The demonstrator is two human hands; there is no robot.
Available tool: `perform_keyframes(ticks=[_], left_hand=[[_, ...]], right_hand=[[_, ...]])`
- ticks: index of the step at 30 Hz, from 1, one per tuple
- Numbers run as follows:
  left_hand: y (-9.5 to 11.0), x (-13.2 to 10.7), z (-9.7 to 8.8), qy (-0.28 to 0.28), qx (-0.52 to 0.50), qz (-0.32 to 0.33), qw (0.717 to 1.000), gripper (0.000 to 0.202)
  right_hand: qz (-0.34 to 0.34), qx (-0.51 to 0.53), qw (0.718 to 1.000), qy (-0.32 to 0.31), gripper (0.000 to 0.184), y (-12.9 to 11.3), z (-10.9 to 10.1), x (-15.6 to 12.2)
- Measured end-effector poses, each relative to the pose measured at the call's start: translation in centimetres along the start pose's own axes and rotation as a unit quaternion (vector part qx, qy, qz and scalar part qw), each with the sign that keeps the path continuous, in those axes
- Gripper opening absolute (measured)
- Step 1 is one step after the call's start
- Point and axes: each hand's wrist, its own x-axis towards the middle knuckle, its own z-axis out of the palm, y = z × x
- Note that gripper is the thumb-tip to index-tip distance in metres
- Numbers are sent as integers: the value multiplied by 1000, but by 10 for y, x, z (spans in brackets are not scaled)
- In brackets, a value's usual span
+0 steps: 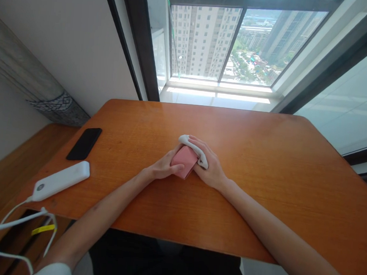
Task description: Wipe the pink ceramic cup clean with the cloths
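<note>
My left hand (166,165) grips a small pink box-like object (185,158) by its left side, the thumb lying across its near face. A folded white cloth (193,147) is bunched in my right hand (211,167). The cloth lies against the far and right edges of the pink object, and the right fingers press over it. Both hands are close together above the middle of the wooden table (255,194). What kind of thing the pink object is, I cannot tell. The fingertips behind it are hidden.
On the left of the table lie a black phone (84,143) and a white power-bank-like device (62,181). A white cable (8,225) runs from the device over the table's left front edge. Beyond the far edge stands a window (222,43); a curtain (48,80) hangs at left.
</note>
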Motion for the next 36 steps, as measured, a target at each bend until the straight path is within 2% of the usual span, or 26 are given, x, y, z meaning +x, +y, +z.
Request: perform_keyframes(ticks=[2, 5, 6, 7, 10, 12, 13, 17, 19, 21, 24, 26, 28, 30, 34, 36], left_hand=[[14, -2, 6, -7, 8, 2, 1000, 95], [51, -15, 23, -3, 26, 16, 1000, 83], [65, -21, 32, 23, 36, 19, 999, 76], [78, -28, 42, 74, 48, 19, 996, 73], [106, -48, 77, 185, 84, -35, 978, 81], [108, -59, 101, 294, 100, -43, 950, 76], [104, -62, 111, 347, 95, -46, 932, 67], [77, -69, 139, 528, 2, -41, 848, 38], [64, -70, 148, 585, -62, -61, 806, 32], [57, -71, 155, 617, -109, -95, 774, 29], [56, -77, 159, 634, -141, -124, 750, 31], [61, -83, 155, 623, -92, -108, 769, 36], [68, -91, 145, 591, 24, -56, 804, 38], [75, -99, 132, 547, 150, 1, 824, 35], [83, -111, 111, 464, 281, 82, 836, 41], [84, -115, 107, 442, 311, 85, 837, 42]], right_hand=[[-3, -33, 999, 17, 50, -10, -9, -5], [-27, -128, 991, 13, 54, -34, -28, -10], [-38, -164, 986, 12, 57, -44, -34, -11], [-46, -197, 979, 16, 59, -55, -38, -12], [-54, -251, 966, 31, 62, -86, -39, -12], [-53, -252, 966, 27, 62, -104, -32, -13], [-55, -247, 967, 23, 62, -111, -28, -14], [-38, -194, 980, 22, 62, -127, -8, -26], [5, -139, 989, 43, 61, -127, 4, -35], [59, -75, 992, 84, 61, -126, 18, -44], [104, -13, 986, 132, 64, -127, 36, -56], [97, -25, 986, 134, 64, -131, 41, -61], [77, -64, 989, 109, 63, -137, 39, -64], [62, -99, 991, 69, 65, -142, 31, -67], [38, -123, 992, 5, 70, -152, 12, -70], [10, -116, 993, -27, 69, -157, 5, -70]])
